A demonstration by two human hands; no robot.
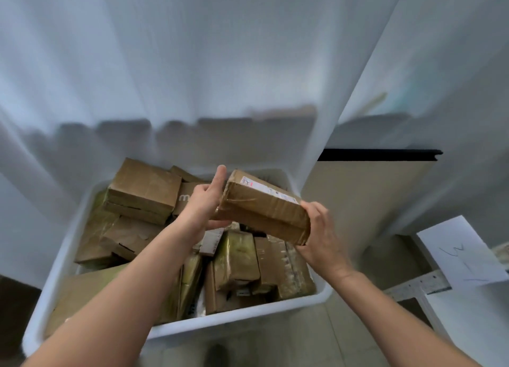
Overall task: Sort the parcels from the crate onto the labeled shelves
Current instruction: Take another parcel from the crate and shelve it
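Head view: your left hand (205,205) has its thumb straight up and fingers curled under the parcel (264,209). Your right hand (323,237) wraps the parcel's other end. You hold it tilted above the crate (239,315), nearer its far right corner.

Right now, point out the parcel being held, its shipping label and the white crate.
held parcel (261,218): head view, on its taped brown side face.
shipping label (267,190): head view, middle of the white sticker on the parcel's top.
white crate (239,315): head view, on its near rim.
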